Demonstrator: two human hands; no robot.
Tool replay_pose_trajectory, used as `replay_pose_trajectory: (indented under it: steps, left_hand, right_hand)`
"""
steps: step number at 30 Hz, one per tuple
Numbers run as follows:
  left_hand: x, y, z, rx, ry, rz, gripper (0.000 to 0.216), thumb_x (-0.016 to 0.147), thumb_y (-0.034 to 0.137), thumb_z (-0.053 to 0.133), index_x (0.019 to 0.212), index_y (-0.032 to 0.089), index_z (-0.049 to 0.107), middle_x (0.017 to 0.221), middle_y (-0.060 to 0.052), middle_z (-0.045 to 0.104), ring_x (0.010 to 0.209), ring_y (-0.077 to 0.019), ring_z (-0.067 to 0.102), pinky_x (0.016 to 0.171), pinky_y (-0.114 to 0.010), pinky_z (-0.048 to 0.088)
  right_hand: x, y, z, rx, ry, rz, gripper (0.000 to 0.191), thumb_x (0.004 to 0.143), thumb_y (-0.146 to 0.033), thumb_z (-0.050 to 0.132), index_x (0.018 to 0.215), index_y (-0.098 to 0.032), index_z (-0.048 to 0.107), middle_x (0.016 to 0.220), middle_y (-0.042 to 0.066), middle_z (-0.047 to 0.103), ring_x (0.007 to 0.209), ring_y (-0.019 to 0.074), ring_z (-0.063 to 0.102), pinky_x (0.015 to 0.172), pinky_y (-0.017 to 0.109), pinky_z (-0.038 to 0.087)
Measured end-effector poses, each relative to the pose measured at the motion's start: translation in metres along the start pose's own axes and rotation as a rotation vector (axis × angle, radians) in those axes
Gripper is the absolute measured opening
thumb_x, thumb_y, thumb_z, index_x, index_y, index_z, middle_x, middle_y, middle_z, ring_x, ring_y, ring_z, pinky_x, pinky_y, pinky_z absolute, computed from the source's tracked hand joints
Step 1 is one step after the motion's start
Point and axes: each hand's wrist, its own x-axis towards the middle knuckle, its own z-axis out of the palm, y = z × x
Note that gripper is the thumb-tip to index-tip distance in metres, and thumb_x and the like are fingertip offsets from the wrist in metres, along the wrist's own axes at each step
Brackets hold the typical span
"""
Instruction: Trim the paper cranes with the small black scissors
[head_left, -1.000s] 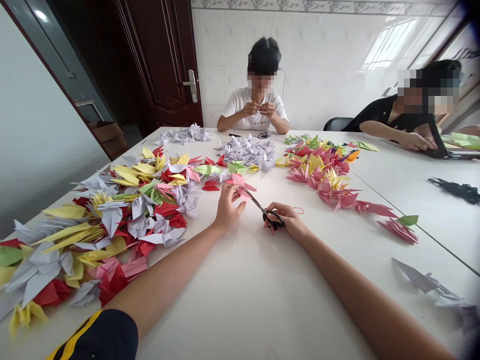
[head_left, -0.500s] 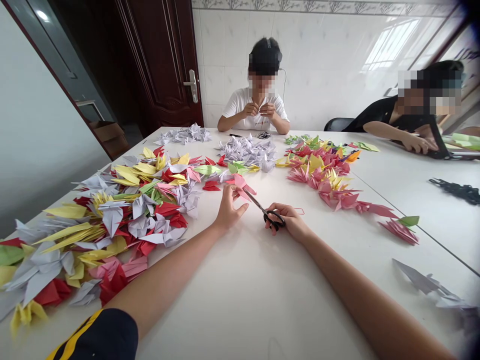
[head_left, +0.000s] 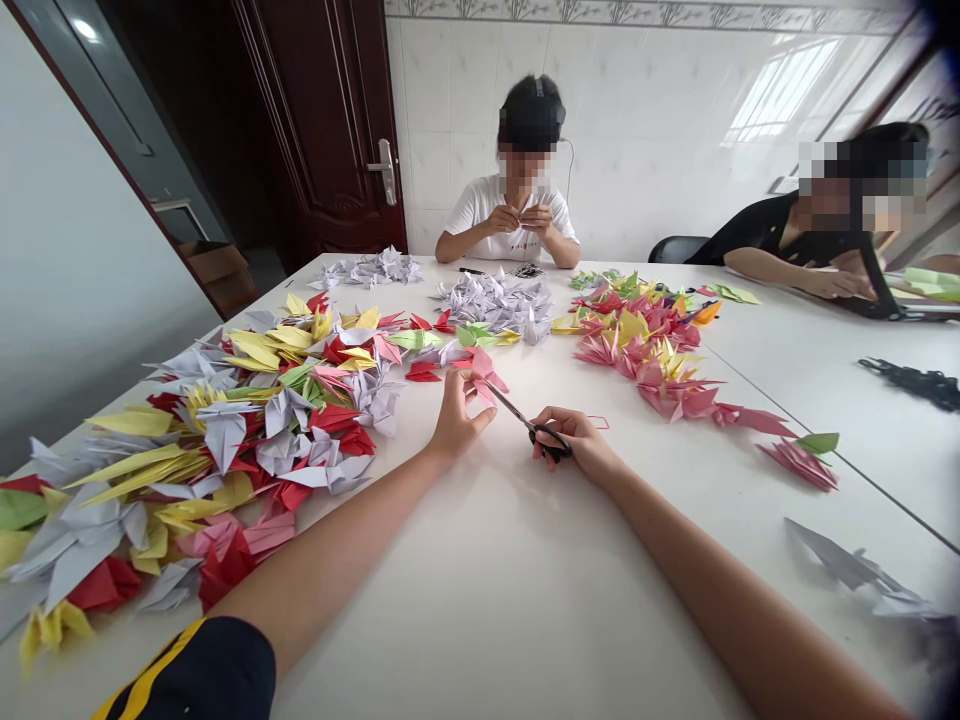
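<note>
My left hand [head_left: 459,420] pinches a pink origami paper crane [head_left: 481,378] between its fingertips, just above the white table [head_left: 480,590]. My right hand [head_left: 574,445] is closed on a pair of black-handled scissors [head_left: 529,427]. Their narrow metal blades point left and up, and their tips reach the crane's lower edge. The scissors' handles are partly hidden by my fingers. A thin pink paper strip [head_left: 598,421] lies just beyond my right hand.
Large heaps of paper cranes [head_left: 262,425] in grey, yellow, red and pink cover the table's left side, with more [head_left: 637,350] ahead. Two seated people work across the table and at its right. A dark wooden door [head_left: 322,130] stands behind.
The pink crane and scissors have shifted slightly, with the blade tips now lower against the crane. My hands stay in nearly the same place.
</note>
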Motion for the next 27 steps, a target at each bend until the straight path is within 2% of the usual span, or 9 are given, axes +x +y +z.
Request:
replay_pose_trajectory:
  steps: [5,11,15,21,25,27]
  left_hand:
    - [0.0002,-0.0017,0.0004,-0.048,0.0,-0.015,0.046,0.07,0.018,0.07,0.109,0.025,0.046,0.118,-0.005,0.044,0.116,-0.0228,0.055,0.106,-0.048,0.046]
    - [0.0006,0.0018,-0.001,0.028,-0.021,-0.024,0.048,0.074,0.02,0.066,0.121,0.026,0.061,0.122,-0.007,0.04,0.125,-0.0261,0.051,0.11,-0.048,0.045]
    - [0.0013,0.0022,-0.0023,0.075,-0.008,-0.017,0.054,0.074,0.02,0.067,0.127,0.027,0.063,0.122,-0.007,0.043,0.124,-0.026,0.052,0.109,-0.046,0.045]
    - [0.0026,0.0055,-0.004,0.229,0.05,-0.02,0.05,0.07,0.016,0.073,0.119,0.027,0.068,0.119,-0.006,0.055,0.118,-0.025,0.055,0.109,-0.045,0.043]
    - [0.0038,0.0032,-0.0031,0.228,0.125,-0.028,0.049,0.068,0.009,0.074,0.114,0.025,0.071,0.115,-0.005,0.057,0.116,-0.0234,0.058,0.107,-0.043,0.046]
    - [0.0045,-0.0006,-0.0029,0.179,0.144,-0.025,0.042,0.07,0.012,0.075,0.11,0.023,0.072,0.113,-0.006,0.058,0.111,-0.0217,0.061,0.104,-0.041,0.05]
  right_hand:
    - [0.0015,0.0001,0.0007,0.018,0.01,-0.004,0.036,0.076,-0.049,0.078,0.084,-0.018,0.063,0.065,0.004,0.072,0.043,0.0126,0.058,0.045,0.024,0.042]
    - [0.0024,0.0001,0.0009,0.02,0.016,0.002,0.036,0.076,-0.049,0.078,0.086,-0.018,0.064,0.065,0.004,0.073,0.044,0.0128,0.059,0.046,0.024,0.041]
    - [0.0031,0.0014,0.0007,-0.003,0.025,0.009,0.037,0.076,-0.05,0.079,0.087,-0.018,0.064,0.065,0.004,0.072,0.043,0.0124,0.058,0.046,0.023,0.041]
    - [0.0036,0.0055,-0.0004,-0.042,0.065,-0.001,0.036,0.077,-0.048,0.079,0.092,-0.018,0.065,0.065,0.003,0.072,0.043,0.0113,0.057,0.044,0.022,0.04]
    - [0.0025,0.0037,0.0009,-0.031,0.067,0.005,0.036,0.074,-0.047,0.081,0.09,-0.018,0.066,0.064,0.002,0.071,0.041,0.011,0.055,0.044,0.023,0.042]
    - [0.0016,0.0009,0.0026,-0.026,0.064,0.012,0.037,0.072,-0.047,0.081,0.088,-0.018,0.067,0.063,0.002,0.07,0.041,0.0108,0.054,0.043,0.024,0.043]
